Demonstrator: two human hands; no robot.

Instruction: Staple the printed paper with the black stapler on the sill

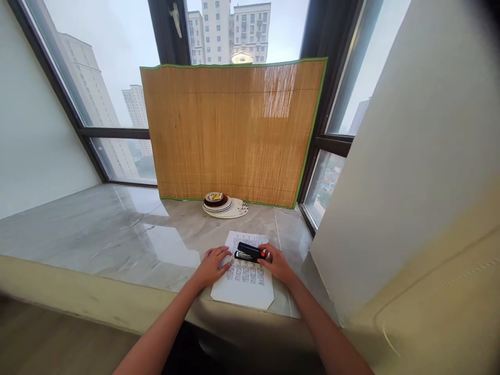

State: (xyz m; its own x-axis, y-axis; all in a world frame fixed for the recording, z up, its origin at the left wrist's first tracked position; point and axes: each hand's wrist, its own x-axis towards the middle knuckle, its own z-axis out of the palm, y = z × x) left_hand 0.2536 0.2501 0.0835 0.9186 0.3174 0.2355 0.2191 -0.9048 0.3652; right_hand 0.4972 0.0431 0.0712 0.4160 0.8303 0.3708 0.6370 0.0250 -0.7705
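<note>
A printed sheet of paper (245,278) lies on the marble windowsill (117,234) near its front edge. On the sheet's upper part rests a black stapler (249,252) with a red end. My right hand (276,262) has its fingers closed around the stapler's red end. My left hand (213,265) lies flat on the left edge of the paper, fingers stretched out, holding nothing.
A stack of plates (224,204) stands behind the paper, in front of a bamboo mat (234,130) with green trim leaning on the window. A white wall (410,172) closes the right side. The sill's front edge drops off towards me.
</note>
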